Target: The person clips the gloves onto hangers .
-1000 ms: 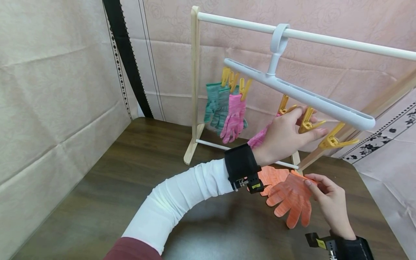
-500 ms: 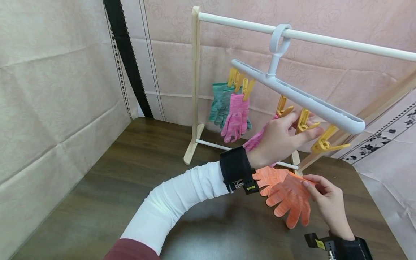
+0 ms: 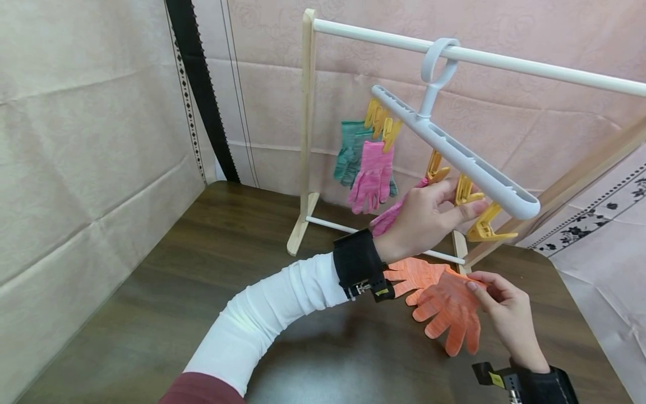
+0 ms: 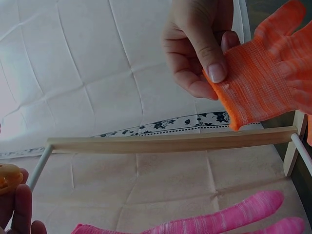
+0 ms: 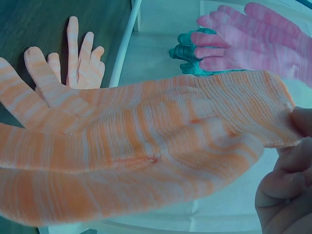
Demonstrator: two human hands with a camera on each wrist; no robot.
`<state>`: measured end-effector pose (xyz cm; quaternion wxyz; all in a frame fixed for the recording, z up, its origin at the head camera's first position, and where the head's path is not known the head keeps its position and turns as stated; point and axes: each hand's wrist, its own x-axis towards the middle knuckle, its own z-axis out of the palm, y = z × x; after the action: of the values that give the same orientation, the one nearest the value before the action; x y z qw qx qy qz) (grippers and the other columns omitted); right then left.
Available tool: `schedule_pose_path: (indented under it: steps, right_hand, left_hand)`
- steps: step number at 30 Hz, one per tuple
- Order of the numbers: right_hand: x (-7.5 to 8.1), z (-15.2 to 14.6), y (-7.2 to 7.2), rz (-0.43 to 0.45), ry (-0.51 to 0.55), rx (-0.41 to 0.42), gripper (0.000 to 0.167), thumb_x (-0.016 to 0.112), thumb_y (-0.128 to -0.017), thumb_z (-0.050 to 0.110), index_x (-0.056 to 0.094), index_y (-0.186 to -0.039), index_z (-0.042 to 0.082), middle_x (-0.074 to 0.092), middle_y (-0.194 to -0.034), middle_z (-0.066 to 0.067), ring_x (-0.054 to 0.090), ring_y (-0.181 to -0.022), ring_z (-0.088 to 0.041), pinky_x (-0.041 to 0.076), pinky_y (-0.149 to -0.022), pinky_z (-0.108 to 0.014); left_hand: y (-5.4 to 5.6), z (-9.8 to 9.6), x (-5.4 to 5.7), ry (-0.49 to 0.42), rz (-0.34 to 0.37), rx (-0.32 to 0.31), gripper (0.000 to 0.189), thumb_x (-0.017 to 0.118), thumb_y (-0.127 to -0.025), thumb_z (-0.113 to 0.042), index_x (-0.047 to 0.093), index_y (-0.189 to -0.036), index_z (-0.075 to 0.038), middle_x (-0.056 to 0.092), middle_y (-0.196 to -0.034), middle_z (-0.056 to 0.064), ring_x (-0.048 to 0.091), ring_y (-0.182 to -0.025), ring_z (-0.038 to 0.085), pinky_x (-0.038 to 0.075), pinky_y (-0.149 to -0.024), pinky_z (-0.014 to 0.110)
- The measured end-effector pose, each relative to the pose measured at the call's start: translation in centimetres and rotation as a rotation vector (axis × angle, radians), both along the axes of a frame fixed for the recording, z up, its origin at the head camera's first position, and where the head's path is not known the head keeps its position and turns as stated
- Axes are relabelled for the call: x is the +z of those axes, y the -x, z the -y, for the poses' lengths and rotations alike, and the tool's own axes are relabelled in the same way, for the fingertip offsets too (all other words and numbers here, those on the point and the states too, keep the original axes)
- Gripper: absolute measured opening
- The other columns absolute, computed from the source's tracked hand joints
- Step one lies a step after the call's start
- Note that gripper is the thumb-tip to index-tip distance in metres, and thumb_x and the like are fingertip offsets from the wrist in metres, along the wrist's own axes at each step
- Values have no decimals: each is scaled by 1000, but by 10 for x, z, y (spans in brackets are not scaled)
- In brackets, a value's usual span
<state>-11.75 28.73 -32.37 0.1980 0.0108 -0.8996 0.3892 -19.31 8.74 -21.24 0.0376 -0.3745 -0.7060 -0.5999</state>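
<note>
My left hand (image 3: 414,219) pinches a yellow clothespin (image 3: 464,191) under the right half of a pale blue hanger (image 3: 469,160). Fingers and part of that clothespin (image 4: 9,178) show at the lower left of the left wrist view. In my right hand (image 3: 510,311), thumb and fingers pinch the cuff of an orange glove (image 3: 449,308), whose fingers hang down. A second orange glove (image 5: 85,61) lies on the table behind it. Beside my left hand, a pink glove (image 3: 386,219) hangs from another clothespin (image 3: 435,168), partly covered by the hand.
The hanger hooks over the white bar (image 3: 373,36) of a wooden rack (image 3: 308,112) on a dark table (image 3: 166,314). Green gloves (image 3: 348,151) and another pink glove (image 3: 373,174) hang at its left end. A further clothespin (image 3: 489,224) hangs at the right end.
The hanger has turned on the bar, its right end swinging left and nearer, its left end moving right. My left hand has shifted left with it. The right hand has barely moved.
</note>
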Motion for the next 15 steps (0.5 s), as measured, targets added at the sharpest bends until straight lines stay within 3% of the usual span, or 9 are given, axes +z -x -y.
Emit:
schedule_pose_path:
  steps: [8, 15]
  right_hand:
    - [3, 4, 1, -19, 3, -1, 17, 61, -81, 6, 60, -97, 0, 55, -66, 19, 47, -52, -1, 42, -46, -15]
    - [5, 7, 2, -36, 11, -9, 16, 61, -81, 6, 60, -96, 0, 55, -66, 17, 47, -53, -3, 40, -46, -15]
  left_hand:
    - [2, 3, -2, -7, 23, -24, 33, 54, -88, -21, 50, -118, -8, 65, -95, 6, 55, -65, 4, 38, -51, 12]
    - [1, 5, -3, -50, 47, -36, 33, 53, -89, -20, 50, -119, -7, 64, -104, 8, 60, -89, -2, 48, -65, 12]
